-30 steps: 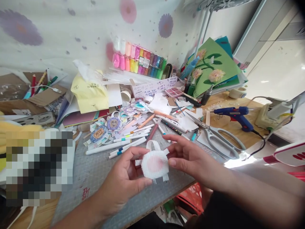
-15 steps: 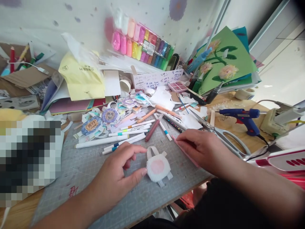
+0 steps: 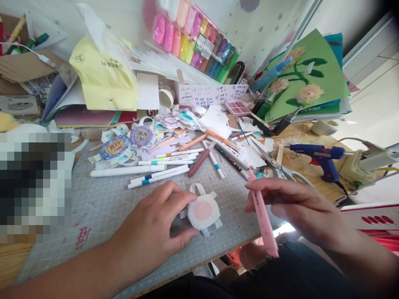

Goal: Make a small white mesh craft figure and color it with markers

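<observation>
A small white textured badge-like piece (image 3: 204, 211) with a pale pink round centre, a loop on top and short strips around its edge lies on the grey cutting mat (image 3: 102, 207). My left hand (image 3: 162, 216) has thumb and forefinger on either side of its left edge, pinching it. Raised over the mat's right side, my right hand (image 3: 289, 203) holds a pink marker (image 3: 263, 220) between thumb and fingers. Its tip points up and away, and its lower end slants toward me. Several white markers (image 3: 162, 176) and a brown crayon-like stick (image 3: 199, 162) lie just beyond my left hand.
Blue and purple ruffled badges (image 3: 115, 147) with paper scraps are heaped behind the pens. Scissors (image 3: 277, 168) and a blue glue gun (image 3: 324, 158) lie at the right. A yellow tissue pack (image 3: 104, 79) stands at the back left; a pack of coloured clay (image 3: 199, 41) leans behind.
My right hand has lifted the pink marker off the mat and tilted it upright. My left thumb and forefinger have closed onto the white badge's edge. The view has shifted slightly.
</observation>
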A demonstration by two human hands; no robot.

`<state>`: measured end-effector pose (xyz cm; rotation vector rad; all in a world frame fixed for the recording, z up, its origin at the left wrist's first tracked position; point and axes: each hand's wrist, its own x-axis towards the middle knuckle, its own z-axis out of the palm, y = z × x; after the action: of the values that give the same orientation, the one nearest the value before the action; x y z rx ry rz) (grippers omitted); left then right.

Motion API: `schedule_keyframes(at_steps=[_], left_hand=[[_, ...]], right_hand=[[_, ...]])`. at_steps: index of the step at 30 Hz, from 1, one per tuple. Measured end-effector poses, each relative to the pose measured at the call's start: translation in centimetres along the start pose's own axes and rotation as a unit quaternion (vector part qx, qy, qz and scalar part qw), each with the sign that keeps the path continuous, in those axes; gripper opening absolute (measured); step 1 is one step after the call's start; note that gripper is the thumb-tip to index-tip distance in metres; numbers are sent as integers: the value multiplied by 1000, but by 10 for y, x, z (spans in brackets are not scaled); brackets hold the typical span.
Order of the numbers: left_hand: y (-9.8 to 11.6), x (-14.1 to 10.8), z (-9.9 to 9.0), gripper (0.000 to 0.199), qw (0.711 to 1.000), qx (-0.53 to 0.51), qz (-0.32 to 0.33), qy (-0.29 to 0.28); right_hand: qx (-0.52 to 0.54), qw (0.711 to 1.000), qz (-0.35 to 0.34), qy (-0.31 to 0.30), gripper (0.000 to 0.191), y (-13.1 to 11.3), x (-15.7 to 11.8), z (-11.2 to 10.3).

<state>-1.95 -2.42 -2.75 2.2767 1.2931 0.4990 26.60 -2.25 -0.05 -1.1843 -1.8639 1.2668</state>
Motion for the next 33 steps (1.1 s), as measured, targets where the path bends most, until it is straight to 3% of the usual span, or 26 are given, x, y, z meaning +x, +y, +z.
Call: schedule_keyframes(at_steps=[3,6,12,17,20,28,33], left_hand=[[-1,2,0,35,1000,2,-2,-16],[-2,4,0,33,1000,1,0,-17],[-2,5,4,31,1000,7,4,-4],[-4,4,7,32,1000,-5,8,10],[-4,3,7,32,1000,-15,7,13],[-5,3,8,31,1000,-13,7,4],[-6,3,9,31,1000,-11,11,5]], right_hand=[[133,991,3,-21,31,-1,-5,11],[166,986,-4,10,31,2,0,29],[19,994,-43,102,20,0,14,48],[-70,986,-31,148,3,-8,21,59],[-91,985,-50,136,11,-9,25,64],[-107,990,-60,75,7,-7,30,64],[-107,990,-54,74,10,-7,28,63]])
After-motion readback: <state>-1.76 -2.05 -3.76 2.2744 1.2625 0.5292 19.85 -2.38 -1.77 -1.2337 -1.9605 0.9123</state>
